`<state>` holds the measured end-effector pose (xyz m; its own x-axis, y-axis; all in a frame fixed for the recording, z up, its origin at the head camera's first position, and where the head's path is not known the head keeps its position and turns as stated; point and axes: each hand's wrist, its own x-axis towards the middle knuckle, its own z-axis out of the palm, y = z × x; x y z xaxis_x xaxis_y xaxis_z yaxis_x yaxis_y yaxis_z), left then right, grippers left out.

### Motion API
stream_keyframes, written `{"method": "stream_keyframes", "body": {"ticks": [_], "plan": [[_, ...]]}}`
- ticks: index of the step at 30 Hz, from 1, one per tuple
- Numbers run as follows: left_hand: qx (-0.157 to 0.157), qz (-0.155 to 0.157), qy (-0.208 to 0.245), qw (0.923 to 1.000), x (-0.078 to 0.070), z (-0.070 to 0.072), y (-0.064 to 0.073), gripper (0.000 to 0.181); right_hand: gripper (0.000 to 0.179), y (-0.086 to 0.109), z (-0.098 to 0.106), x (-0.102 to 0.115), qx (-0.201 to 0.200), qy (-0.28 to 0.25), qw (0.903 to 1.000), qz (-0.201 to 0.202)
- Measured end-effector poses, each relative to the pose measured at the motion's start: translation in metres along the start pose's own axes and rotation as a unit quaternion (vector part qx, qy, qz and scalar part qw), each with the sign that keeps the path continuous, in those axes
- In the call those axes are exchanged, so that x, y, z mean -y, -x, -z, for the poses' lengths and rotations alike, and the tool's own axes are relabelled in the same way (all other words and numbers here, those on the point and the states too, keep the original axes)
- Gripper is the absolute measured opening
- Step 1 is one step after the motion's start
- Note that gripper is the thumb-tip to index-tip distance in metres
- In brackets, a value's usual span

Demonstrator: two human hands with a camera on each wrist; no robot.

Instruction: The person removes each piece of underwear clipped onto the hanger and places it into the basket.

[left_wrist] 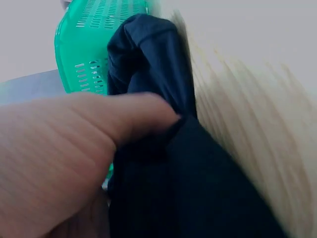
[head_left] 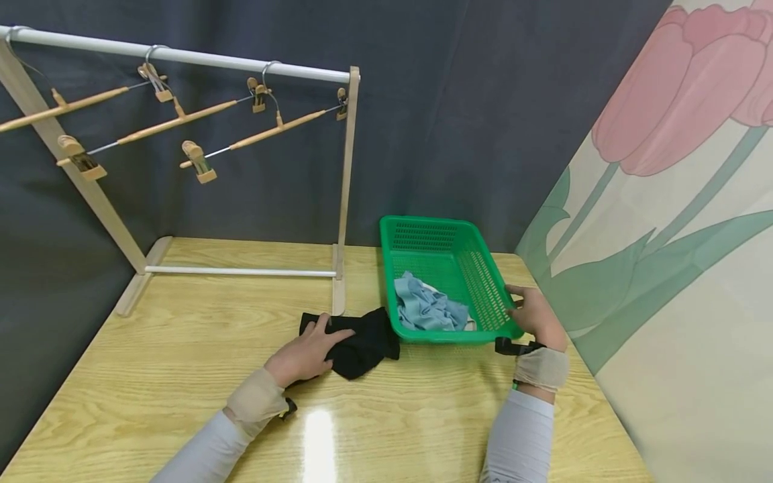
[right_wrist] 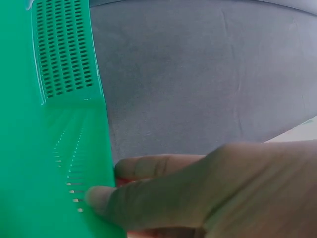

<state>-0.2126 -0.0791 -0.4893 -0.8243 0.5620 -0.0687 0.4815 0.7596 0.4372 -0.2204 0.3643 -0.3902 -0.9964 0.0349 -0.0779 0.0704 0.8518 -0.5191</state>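
My left hand rests on a crumpled black cloth garment on the table, its thumb and fingers spread apart. In the left wrist view the thumb lies over a fold of the dark cloth; the other fingers are mostly hidden. With my right hand I grip the right side of a green plastic basket near its front corner. The right wrist view shows the thumb inside the basket's wall and fingers outside it. Crumpled light blue cloth lies in the basket, with some whitish cloth beside it.
A wooden rack with a white rail stands at the back left of the table. Three wooden clip hangers, one of them the right-hand hanger, hang from it. A dark curtain and a tulip-patterned wall border the table.
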Motion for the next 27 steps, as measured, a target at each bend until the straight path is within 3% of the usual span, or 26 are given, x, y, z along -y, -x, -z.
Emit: {"method": "stream_keyframes", "body": {"ticks": [11, 17, 23, 27], "plan": [[-0.016, -0.027, -0.003, 0.9995, 0.003, 0.002, 0.002, 0.056, 0.057, 0.0, 0.0, 0.001, -0.005, 0.03, 0.9995, 0.0], [-0.018, -0.049, -0.011, 0.9986, 0.007, 0.002, -0.004, 0.05, 0.055, 0.004, -0.001, 0.004, -0.009, 0.033, 0.9994, -0.011], [-0.01, -0.058, 0.046, 0.9972, 0.017, 0.006, -0.011, 0.038, 0.055, 0.004, 0.0, 0.004, -0.008, 0.036, 0.9993, -0.008], [-0.031, -0.077, 0.096, 0.9919, 0.024, 0.009, -0.013, 0.036, 0.055, 0.005, 0.001, 0.003, -0.005, 0.037, 0.9993, -0.006]]}}
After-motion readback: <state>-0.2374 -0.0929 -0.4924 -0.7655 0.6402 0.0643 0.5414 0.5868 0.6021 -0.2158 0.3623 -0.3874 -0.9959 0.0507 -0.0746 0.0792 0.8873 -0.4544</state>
